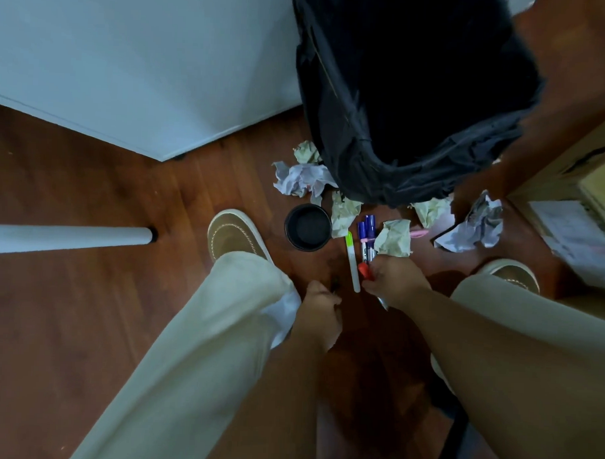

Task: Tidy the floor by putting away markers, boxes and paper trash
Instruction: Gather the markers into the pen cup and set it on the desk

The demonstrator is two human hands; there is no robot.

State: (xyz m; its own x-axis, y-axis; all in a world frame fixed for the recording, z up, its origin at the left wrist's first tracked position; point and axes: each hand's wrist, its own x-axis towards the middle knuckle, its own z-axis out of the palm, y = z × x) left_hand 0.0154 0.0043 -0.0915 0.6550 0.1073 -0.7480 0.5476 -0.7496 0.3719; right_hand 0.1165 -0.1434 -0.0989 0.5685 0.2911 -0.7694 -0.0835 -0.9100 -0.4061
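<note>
Below, on the wooden floor (85,324), a red-capped marker (364,270) is pinched in the curled fingers of the right hand (391,284), its grey barrel end showing beneath the hand. The left hand (320,309) is curled round a small dark object that cannot be made out. A white marker with a green cap (353,262) lies just beside the right hand, and two purple-capped markers (366,236) lie next to it; dark lettering is printed on their barrels, but it is too blurred to be read. A round black cup (308,227) stands upright to the left of the markers. Crumpled paper balls (301,177) are scattered around the foot of a bin lined with a black bag (419,96). Printed sheets (568,231) are seen at the right edge, their writing illegible. Beige trousers (204,346) and tan shoes (234,235) frame the scene.
</note>
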